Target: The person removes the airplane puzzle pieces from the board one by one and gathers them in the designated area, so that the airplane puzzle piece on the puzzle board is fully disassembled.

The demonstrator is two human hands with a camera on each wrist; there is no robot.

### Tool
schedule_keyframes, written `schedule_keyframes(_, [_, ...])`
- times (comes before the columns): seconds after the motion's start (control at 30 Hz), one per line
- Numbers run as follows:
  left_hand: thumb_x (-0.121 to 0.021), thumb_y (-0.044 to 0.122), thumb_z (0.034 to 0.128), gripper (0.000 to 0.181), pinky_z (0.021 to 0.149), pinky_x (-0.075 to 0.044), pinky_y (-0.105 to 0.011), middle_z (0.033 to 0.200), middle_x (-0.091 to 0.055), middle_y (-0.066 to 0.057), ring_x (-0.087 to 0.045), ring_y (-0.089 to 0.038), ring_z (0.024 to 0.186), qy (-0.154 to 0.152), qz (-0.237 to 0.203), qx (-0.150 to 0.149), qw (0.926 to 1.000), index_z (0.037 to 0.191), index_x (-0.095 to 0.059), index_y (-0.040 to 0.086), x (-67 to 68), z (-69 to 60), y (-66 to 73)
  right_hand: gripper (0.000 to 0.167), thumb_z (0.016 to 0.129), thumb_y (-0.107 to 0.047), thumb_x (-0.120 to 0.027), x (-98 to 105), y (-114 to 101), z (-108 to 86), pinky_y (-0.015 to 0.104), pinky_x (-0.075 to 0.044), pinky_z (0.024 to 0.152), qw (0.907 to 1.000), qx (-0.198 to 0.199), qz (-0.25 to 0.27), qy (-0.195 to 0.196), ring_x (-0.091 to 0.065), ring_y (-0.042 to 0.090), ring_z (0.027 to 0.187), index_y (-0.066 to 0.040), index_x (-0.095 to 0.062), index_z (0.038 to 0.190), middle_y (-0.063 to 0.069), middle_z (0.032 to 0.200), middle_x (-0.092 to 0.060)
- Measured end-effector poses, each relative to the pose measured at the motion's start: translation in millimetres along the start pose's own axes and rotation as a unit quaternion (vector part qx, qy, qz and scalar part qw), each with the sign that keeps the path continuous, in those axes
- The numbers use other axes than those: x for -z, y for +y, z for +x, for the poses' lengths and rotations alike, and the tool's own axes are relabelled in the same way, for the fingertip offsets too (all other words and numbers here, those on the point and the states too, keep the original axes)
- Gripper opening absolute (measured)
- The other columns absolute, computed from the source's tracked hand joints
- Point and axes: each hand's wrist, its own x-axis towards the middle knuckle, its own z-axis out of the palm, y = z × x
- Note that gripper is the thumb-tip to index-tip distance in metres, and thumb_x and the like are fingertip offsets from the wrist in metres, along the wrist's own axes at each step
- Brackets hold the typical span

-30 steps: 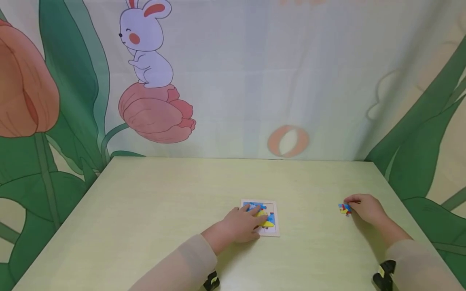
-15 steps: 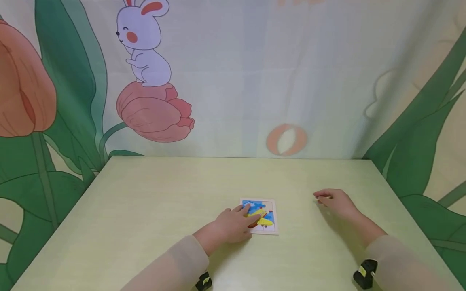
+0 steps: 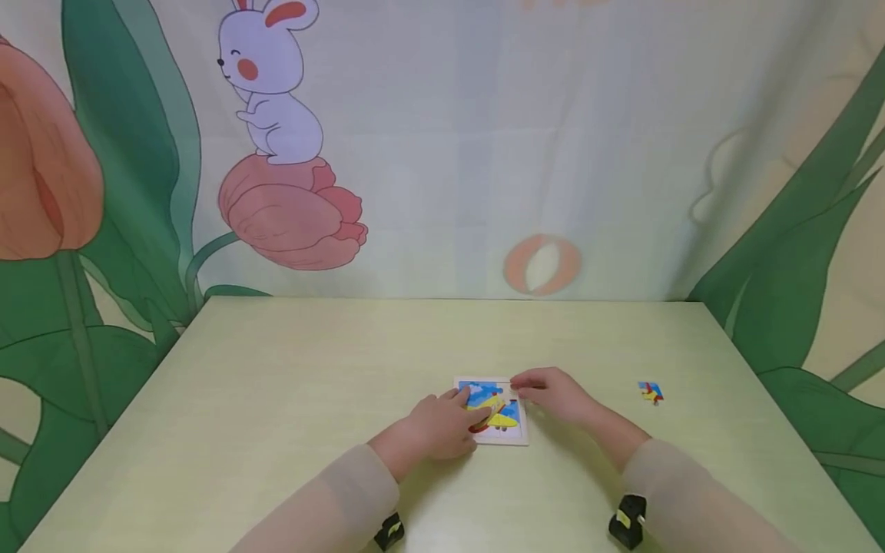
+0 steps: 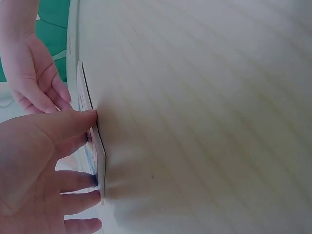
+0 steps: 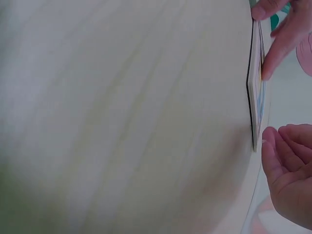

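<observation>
A small wooden jigsaw puzzle [image 3: 523, 430] with a pale frame and a yellow-and-blue plane picture lies on the table. My left hand [image 3: 442, 427] rests on its left part with fingers spread over the picture. In the left wrist view the thumb [image 4: 80, 121] presses the puzzle's edge. My right hand [image 3: 555, 393] is at the upper right corner of the puzzle, beside a bare gap in the picture. Its thumb and fingertips are pinched together around a puzzle piece, which the fingers almost wholly hide. Another puzzle piece [image 3: 650, 392], blue, yellow and red, lies apart to the right.
The pale table [image 3: 311, 369] runs back to a printed curtain [image 3: 429, 153] with a rabbit and tulips. Black wrist cameras [image 3: 628, 522] sit under both sleeves.
My right hand has moved left from the loose pieces at the right to the puzzle's upper right corner. One piece is left uncovered there. My left hand has stayed on the puzzle.
</observation>
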Motion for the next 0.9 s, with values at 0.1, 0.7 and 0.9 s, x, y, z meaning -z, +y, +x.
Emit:
schedule_keyframes(0.1, [-0.065, 0.038, 0.1046, 0.058, 0.115, -0.042, -0.049, 0.169, -0.038, -0.009, -0.038, -0.029, 0.153, 0.001, 0.008, -0.004, 1.0, 0.161, -0.05, 0.035, 0.2, 2.7, 0.4, 0.03, 0.105, -0.004, -0.063, -4.7, -4.2, 0.5, 0.053, -0.051, 0.106, 0.9995, 0.021, -0.023, -0.011, -0.064, 0.04, 0.124, 0.008, -0.069, 0.131, 0.023, 0.131, -0.07])
schedule_keyframes(0.7, [-0.073, 0.042, 0.0996, 0.062, 0.107, -0.051, -0.043, 0.162, -0.048, -0.013, -0.05, -0.029, 0.146, 0.013, 0.013, -0.008, 0.9998, 0.158, -0.055, 0.029, -0.4, 4.8, 3.7, 0.023, 0.103, -0.003, -0.065, -19.2, -15.6, -2.2, 0.05, -0.054, 0.102, 0.997, 0.009, -0.077, 0.001, -0.066, 0.036, 0.118, 0.005, -0.076, 0.123, 0.018, 0.124, -0.074])
schedule_keyframes(0.9, [-0.075, 0.043, 0.0982, 0.063, 0.104, -0.053, -0.042, 0.162, -0.049, -0.011, -0.052, -0.027, 0.144, 0.011, 0.029, 0.0, 0.9995, 0.157, -0.055, 0.031, 6.8, 7.8, 3.2, 0.021, 0.103, -0.002, -0.065, -18.7, -16.0, 13.7, 0.042, -0.058, 0.095, 0.9988, -0.032, -0.021, 0.03, -0.068, 0.028, 0.103, 0.007, -0.075, 0.119, 0.016, 0.115, -0.075])
